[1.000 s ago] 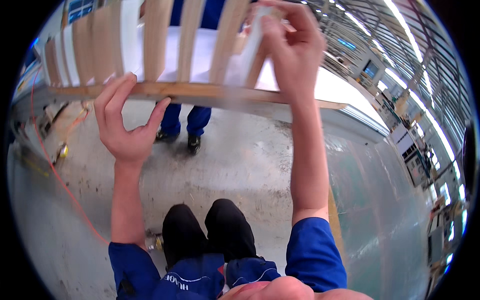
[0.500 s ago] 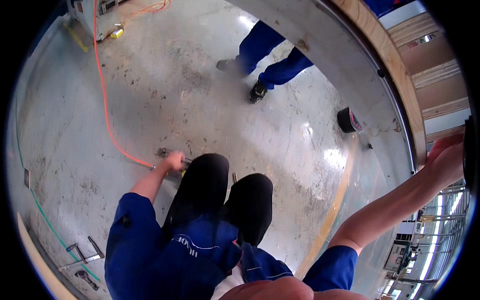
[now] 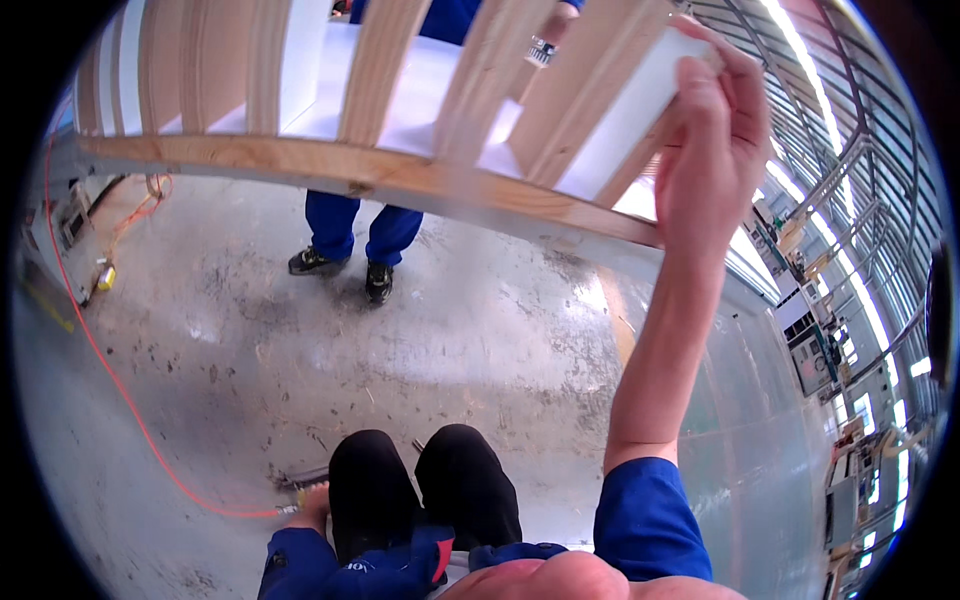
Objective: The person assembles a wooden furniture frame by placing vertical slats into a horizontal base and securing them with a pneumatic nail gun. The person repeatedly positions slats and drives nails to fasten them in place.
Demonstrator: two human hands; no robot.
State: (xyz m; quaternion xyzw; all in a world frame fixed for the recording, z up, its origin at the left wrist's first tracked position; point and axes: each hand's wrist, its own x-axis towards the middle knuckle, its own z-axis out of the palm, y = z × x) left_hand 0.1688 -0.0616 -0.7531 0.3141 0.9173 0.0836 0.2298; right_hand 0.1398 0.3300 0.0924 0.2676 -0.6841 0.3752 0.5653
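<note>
My right hand is raised at the upper right, its fingers curled over the upper end of the last wooden slat. That slat belongs to a row of upright wood and white boards above a long wooden rail. Low down beside my left knee, my left hand is wrapped round an air tool joined to an orange hose. My knee and arm partly hide this tool, so its exact kind is unclear.
Across the slatted frame stands another person in blue trousers, with a banded wrist showing between the boards. A machine and a yellow object are at the far left. Shop equipment lines the right.
My view has swung up from the floor to the slatted frame. My right hand now shows clearly on the end slat. The left hand stays low with the air tool.
</note>
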